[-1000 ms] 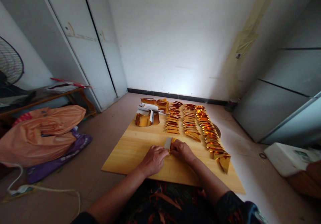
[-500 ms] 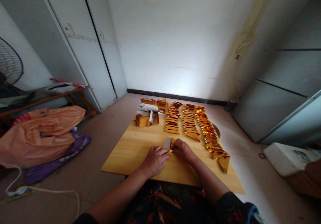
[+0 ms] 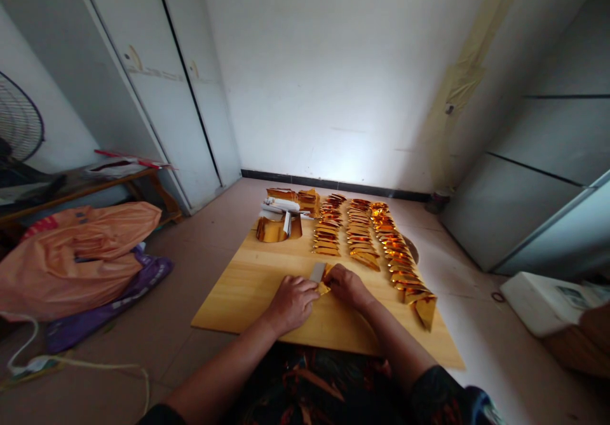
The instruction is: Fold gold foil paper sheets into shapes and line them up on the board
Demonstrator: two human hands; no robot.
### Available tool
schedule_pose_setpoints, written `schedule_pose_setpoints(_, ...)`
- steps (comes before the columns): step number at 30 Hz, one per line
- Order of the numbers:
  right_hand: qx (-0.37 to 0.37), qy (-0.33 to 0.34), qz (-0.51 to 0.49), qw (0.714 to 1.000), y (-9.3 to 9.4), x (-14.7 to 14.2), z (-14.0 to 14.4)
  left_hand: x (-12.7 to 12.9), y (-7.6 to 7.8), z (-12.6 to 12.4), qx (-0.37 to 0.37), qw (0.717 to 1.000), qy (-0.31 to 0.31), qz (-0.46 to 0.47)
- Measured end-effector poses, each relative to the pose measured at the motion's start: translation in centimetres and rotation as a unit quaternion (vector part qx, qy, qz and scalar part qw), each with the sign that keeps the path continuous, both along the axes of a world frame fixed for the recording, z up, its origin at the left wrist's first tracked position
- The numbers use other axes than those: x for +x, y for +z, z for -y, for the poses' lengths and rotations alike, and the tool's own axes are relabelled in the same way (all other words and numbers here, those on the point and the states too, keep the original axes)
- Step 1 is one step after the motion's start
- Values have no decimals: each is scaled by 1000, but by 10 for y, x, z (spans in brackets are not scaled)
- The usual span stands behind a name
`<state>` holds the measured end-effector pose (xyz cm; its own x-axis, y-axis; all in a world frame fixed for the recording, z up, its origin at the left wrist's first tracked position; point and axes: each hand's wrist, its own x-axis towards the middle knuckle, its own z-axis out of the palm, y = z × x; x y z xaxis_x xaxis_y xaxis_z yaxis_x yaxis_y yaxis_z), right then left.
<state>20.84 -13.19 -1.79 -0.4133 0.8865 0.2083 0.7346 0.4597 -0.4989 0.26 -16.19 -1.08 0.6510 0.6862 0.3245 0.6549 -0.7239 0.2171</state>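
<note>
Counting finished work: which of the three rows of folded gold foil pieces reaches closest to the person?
The right-hand row of folded gold foil pieces: it extends nearer than the right hand; the other two stop beyond the hands.

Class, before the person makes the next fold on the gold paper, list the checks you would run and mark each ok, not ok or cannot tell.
1. Both hands on the piece: left hand and right hand pinch the gold paper together. Ok.
2. Piece backed by the wooden board: ok.
3. Bare board around the hands: ok.
4. Folded rows apart from the hands: ok.
5. Unfolded stack lies at the board's far left: ok.
6. Crease aligned: cannot tell, fingers hide it.
</note>
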Motion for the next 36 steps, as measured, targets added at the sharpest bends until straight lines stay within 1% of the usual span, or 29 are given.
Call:
schedule_pose_setpoints(4,85,-4,98,992,13,-9,17,-6,10,-9,26,999,21,-17)
schedule_pose_setpoints(6,93,10,117,989,14,-16,26,-7,13,-13,46,998,46,-25)
schedule_pose_setpoints(8,93,34,120,988,11,-22,31,-6,13,-16,64,995,74,-31)
schedule_pose_setpoints(11,102,56,133,984,3,-27,32,-4,8,-18,77,990,110,-42)
schedule_pose_setpoints(14,117,70,140,981,-2,-28,29,0,0,-17,78,987,131,-42)
schedule_pose_setpoints(18,155,98,156,971,-1,-28,31,4,-9,-16,66,991,117,-20)
schedule_pose_setpoints(23,205,98,178,957,1,-28,43,4,-17,-15,57,993,99,-4)
schedule_pose_setpoints(28,210,100,184,955,3,-22,46,4,-13,-2,54,994,99,-9)
schedule_pose_setpoints(32,182,50,158,969,0,-15,45,6,-8,10,49,992,114,-18)
schedule_pose_setpoints(36,146,14,110,983,-3,-8,43,7,-6,12,57,991,119,-29)
